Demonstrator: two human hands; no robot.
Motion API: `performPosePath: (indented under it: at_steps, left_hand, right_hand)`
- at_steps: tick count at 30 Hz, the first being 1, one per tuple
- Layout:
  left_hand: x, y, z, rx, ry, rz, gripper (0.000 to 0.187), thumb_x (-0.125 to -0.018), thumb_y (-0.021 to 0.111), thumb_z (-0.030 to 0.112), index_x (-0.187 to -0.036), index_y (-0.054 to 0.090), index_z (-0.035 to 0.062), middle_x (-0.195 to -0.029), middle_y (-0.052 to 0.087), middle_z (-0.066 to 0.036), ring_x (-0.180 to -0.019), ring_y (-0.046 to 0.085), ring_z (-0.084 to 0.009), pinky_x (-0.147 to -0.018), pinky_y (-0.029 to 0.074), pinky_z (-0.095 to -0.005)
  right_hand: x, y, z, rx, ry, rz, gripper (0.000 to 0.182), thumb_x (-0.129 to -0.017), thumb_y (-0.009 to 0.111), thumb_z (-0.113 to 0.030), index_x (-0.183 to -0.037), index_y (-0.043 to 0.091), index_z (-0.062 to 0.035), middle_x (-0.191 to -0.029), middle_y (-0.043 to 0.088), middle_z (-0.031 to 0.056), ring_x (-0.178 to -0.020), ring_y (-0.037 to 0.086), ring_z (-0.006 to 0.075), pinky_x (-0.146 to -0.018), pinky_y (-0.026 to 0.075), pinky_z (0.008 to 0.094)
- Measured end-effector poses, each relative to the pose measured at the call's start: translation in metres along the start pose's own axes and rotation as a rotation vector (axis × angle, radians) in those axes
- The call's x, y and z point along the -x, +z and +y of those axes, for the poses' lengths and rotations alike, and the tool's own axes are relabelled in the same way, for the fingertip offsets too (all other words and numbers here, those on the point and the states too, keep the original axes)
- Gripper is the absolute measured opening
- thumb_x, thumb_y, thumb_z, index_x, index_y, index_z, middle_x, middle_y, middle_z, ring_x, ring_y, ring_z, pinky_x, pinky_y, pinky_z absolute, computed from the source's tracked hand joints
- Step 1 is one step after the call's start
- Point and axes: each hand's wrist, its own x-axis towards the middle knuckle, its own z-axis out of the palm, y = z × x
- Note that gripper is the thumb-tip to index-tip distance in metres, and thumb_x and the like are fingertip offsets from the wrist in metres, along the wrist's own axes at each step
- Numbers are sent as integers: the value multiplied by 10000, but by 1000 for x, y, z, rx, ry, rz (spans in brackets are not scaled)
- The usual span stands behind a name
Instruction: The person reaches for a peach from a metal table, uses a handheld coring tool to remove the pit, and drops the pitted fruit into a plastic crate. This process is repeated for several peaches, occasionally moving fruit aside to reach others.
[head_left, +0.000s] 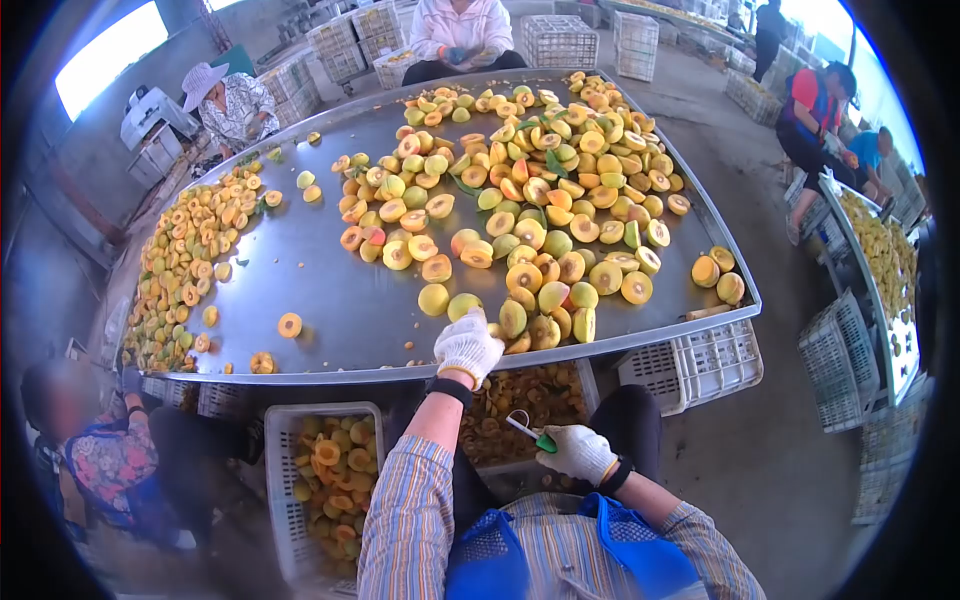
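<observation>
Clenched around the green handle of a small tool (545, 442), my right hand (580, 453), in a white glove, sits near my right knee, lower than the table (350, 300). The tool's thin looped end points away from me, up toward the table's edge. With my left hand (470, 347), gloved too, I reach over that edge to a yellow fruit (463, 306) at my fingertips; my fingers are partly hidden, so I cannot tell whether they are closed on it.

Just beyond and to the right spreads a big heap of fruit (540, 190), many pieces cut in half with brown centres showing. A second pile (205, 235) lines the table's left side, and one cut half (290, 325) lies apart on the bare metal between that pile and my left hand. A few pieces (719, 275) sit near the right-hand corner.

Below the edge, a white crate (278, 480) of fruit stands to my left, and a box (590, 385) with more pieces is between my knees. Across the table sits a person (465, 35) in a pale top.
</observation>
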Motion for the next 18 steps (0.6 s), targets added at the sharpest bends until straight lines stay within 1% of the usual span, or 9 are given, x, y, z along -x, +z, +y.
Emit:
performPosePath:
  at_steps: [1, 4, 5, 7, 9, 10, 14, 16, 18]
  left_hand:
    - [5, -1, -3, -2, -2, 6, 481, -780, 727, 464, -1040, 685, 62, -1022, 733, -164, -991, 705, -327, -856, 542, -434]
    - [26, -14, -10, 905, 67, 178, 377, -813, 745, 225, -1124, 663, 27, -952, 719, -94, -890, 694, -209, -782, 555, -348]
    - [39, -24, -10, 1311, -96, 57, 314, -876, 720, 214, -1133, 668, 41, -906, 692, -82, -851, 663, -179, -725, 559, -349]
    - [51, -19, -17, 1875, -57, 76, 344, -942, 665, 357, -1106, 669, 54, -919, 692, -131, -843, 680, -239, -687, 584, -398]
    - [75, -19, -14, 2343, 17, -94, 477, -960, 590, 503, -1076, 662, 47, -943, 692, -162, -851, 690, -292, -689, 605, -447]
    - [82, -10, -16, 2455, 33, -138, 491, -973, 547, 514, -1064, 645, 41, -1016, 688, -201, -924, 690, -400, -709, 609, -502]
    - [89, 12, -16, 2421, -110, -153, 414, -1002, 519, 423, -1060, 647, 34, -1030, 682, -192, -864, 679, -360, -674, 583, -473]
    - [83, 0, -12, 2278, -202, 96, 380, -1005, 524, 381, -1089, 647, 31, -1051, 676, -171, -841, 670, -325, -678, 568, -448]
    - [88, -8, -14, 2303, -79, 35, 366, -1006, 529, 362, -1110, 644, 30, -1061, 674, -162, -843, 671, -314, -694, 566, -448]
  right_hand:
    - [2, -4, -1, 1, -6, 1, 364, -874, 664, -336, -1159, 660, -110, -818, 716, 133, -698, 713, 312, -665, 570, 411]
    - [12, -16, -7, -170, -2, 125, 389, -862, 702, -366, -1167, 664, -128, -869, 711, 161, -835, 698, 359, -738, 538, 429]
    - [18, -22, -14, -173, -15, 186, 425, -863, 710, -395, -1200, 660, -141, -870, 712, 159, -832, 700, 354, -744, 544, 420]
    - [25, -31, -25, -177, -70, 186, 453, -872, 705, -411, -1245, 649, -160, -862, 714, 154, -821, 703, 345, -747, 549, 412]
    - [33, -37, -43, -160, -89, 166, 473, -880, 696, -409, -1287, 631, -176, -858, 715, 155, -817, 709, 340, -746, 557, 412]
    - [36, -35, -48, -124, -135, 216, 471, -884, 691, -405, -1291, 628, -179, -854, 714, 157, -815, 711, 339, -741, 560, 417]
    - [36, -22, -54, -51, -183, 311, 473, -890, 677, -400, -1303, 616, -178, -856, 710, 173, -819, 708, 357, -733, 563, 446]
    - [35, -27, -58, 7, -170, 318, 481, -888, 676, -398, -1307, 611, -173, -869, 711, 182, -819, 700, 377, -729, 562, 456]
    - [38, -31, -61, 23, -201, 346, 481, -886, 678, -398, -1308, 611, -177, -870, 713, 178, -815, 699, 376, -725, 563, 455]
